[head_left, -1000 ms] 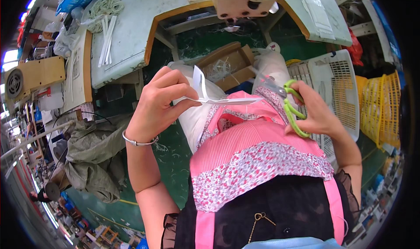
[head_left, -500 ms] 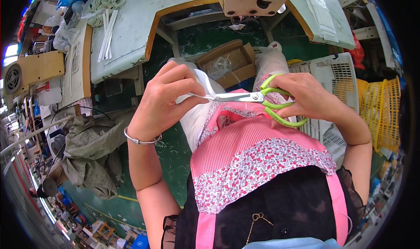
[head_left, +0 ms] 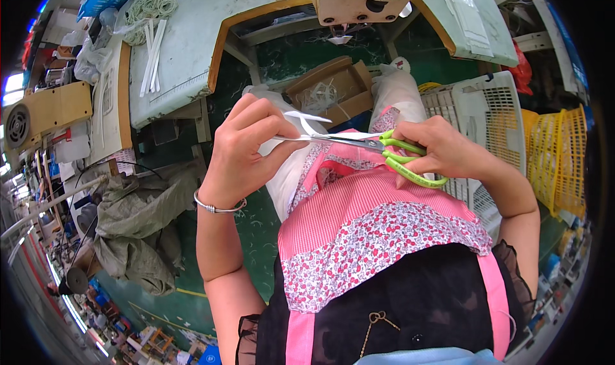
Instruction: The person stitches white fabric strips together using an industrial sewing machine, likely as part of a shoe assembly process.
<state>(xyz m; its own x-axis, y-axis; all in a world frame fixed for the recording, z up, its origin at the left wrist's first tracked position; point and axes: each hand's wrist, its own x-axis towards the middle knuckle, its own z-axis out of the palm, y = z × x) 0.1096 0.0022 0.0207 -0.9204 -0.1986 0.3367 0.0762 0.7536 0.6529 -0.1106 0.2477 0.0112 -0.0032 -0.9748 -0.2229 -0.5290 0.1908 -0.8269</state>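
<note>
Scissors with green handles sit in my right hand, fingers closed through and around the loops, blades pointing left and nearly level. Blades look almost shut; their tips reach the white strip at my left hand. Left hand: thumb and fingers pinched together on that strip, which curls up and right above the blades. Both hands are held above my lap, over the pink striped apron with its cherry-print band. Behind the left hand: a white cloth bundle hanging down toward the green floor. Silver bangle on left wrist. Beyond the hands: open cardboard box under the pale worktable; white plastic crate just right of my right hand, yellow crate further right.
</note>
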